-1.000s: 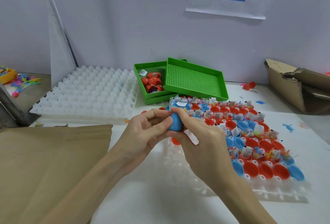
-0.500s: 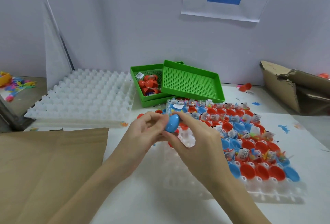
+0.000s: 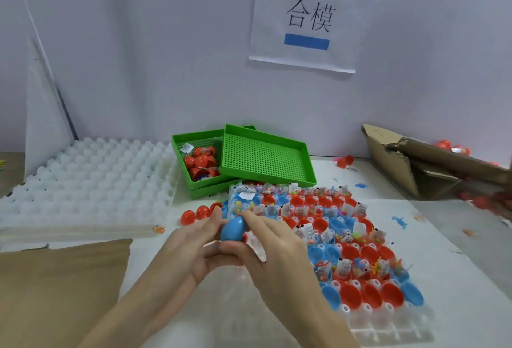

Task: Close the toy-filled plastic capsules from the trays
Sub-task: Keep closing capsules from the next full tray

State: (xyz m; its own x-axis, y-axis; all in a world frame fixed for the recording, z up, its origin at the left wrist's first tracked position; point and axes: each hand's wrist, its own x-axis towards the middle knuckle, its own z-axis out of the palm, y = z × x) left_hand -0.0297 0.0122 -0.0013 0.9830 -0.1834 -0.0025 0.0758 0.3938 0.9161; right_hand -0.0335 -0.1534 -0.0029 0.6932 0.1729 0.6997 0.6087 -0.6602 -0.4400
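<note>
both hands meet at centre, just above the near-left corner of the filled tray. the blue capsule (image 3: 232, 228) sits between them, tilted, its upper end pointing away and to the right. left hand (image 3: 194, 248) cups it from the left and below, fingers curled under the lower end, thumb lying along the capsule's left side. right hand (image 3: 273, 248) pinches it from the right: index finger across the upper end, thumb pressing in at the bottom. so both hands are gripping the capsule; whether its two halves are fully seated i cannot tell, the seam is covered. the clear tray (image 3: 388, 328) under and right of the hands holds rows of open red and blue capsule halves (image 3: 368, 295), many with small bagged toys (image 3: 343, 266) in them; the nearest cells along its front edge show bare plastic. three closed red capsules (image 3: 202, 213) lie on the table (image 3: 454, 264) just left of that tray's far corner. a stack of white empty trays (image 3: 83, 181) sits well to the left. behind, two green mesh trays (image 3: 266, 153) overlap, the left one holding red capsules and a bag. brown cardboard sheet (image 3: 55, 286) lies at near left; a torn cardboard box (image 3: 401, 164) at far right with red capsules by it. a paper sign (image 3: 307, 17) with two characters and a blue bar hangs on the wall.
</note>
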